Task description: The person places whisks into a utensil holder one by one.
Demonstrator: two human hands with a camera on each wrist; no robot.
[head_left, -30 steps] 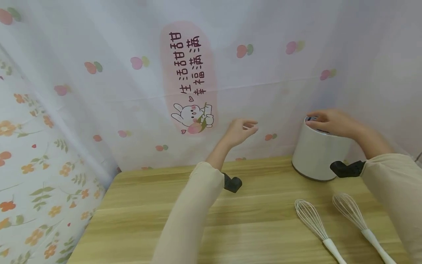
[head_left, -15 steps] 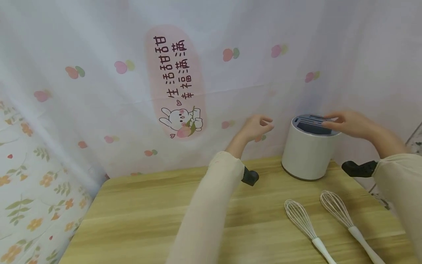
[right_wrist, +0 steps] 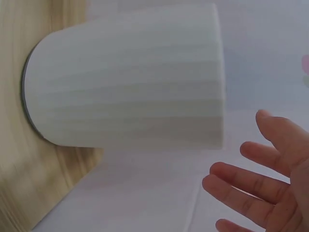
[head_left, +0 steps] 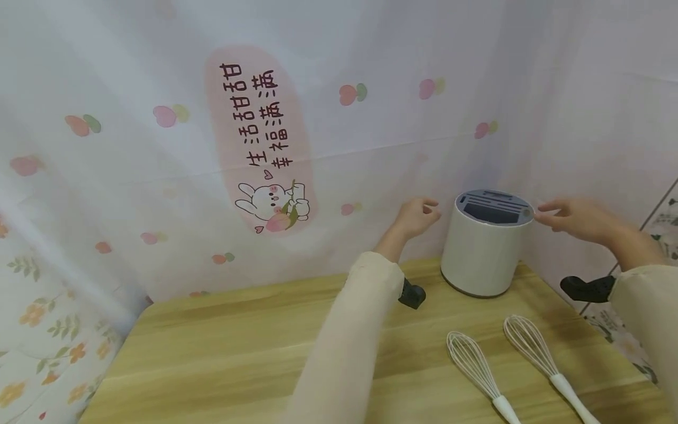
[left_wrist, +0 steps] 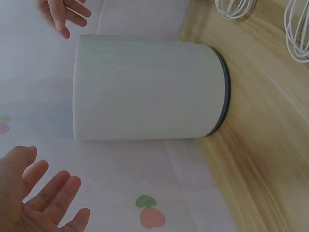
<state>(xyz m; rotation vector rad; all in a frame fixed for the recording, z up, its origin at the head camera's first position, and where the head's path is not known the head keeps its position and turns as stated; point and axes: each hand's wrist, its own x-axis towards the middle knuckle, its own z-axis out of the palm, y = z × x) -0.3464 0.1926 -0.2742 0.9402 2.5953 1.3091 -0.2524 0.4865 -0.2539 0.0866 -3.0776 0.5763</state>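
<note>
Container, head view: the white cylindrical container [head_left: 479, 256], with a slotted blue-grey top [head_left: 495, 207] and a thin dark base, stands upright near the back right corner of the pale wood-grained tabletop [head_left: 228, 347].
Left hand, head view: the left hand [head_left: 415, 217] hangs in the air to the left of the container, fingers loosely bent and parted from the thumb.
Right hand, head view: the right hand [head_left: 577, 221] is just beside the rim on the other side, fingers extended towards it.
Whisks, head view: two whisks with white wire loops and white handles, the left whisk [head_left: 477, 368] and the right whisk [head_left: 537, 353], lie side by side in front of the container, handles cut off below.
Cloth, head view: a white fruit-printed cloth [head_left: 371, 153] hangs behind, bearing a pink oval with a rabbit and dark characters.
Fingers, left wrist view: the left hand's are spread wide, apart from the container's smooth wall; the right hand's are parted near the opposite side of the rim.
Fingers, right wrist view: the right hand's fan out wide, apart from the wall, thumb well separated.
</note>
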